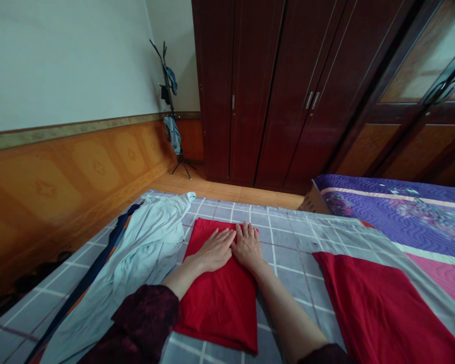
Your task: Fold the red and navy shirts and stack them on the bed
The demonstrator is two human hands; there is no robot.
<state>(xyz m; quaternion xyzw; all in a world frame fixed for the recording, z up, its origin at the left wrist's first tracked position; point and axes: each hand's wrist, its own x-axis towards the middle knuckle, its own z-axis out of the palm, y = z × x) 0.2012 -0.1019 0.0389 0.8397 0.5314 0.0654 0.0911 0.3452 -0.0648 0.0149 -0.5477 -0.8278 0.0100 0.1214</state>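
A folded red garment (223,303) lies flat in front of me on the grey checked bed sheet (284,237); its exact kind I cannot tell. My left hand (217,248) rests palm down on its upper part, fingers stretched out and pointing right. Beside it, with fingertips close to the garment's far edge, my right hand (247,245) presses flat on the same cloth. The two hands meet near the middle. Neither hand grips anything.
Left of the hands lie a pale blue garment (136,268) and a dark blue one (102,258). Another red cloth (382,298) lies to the right. Beyond the bed stand a coat rack (170,91) and a dark red wardrobe (246,101). A purple quilted cover (394,207) lies at the right.
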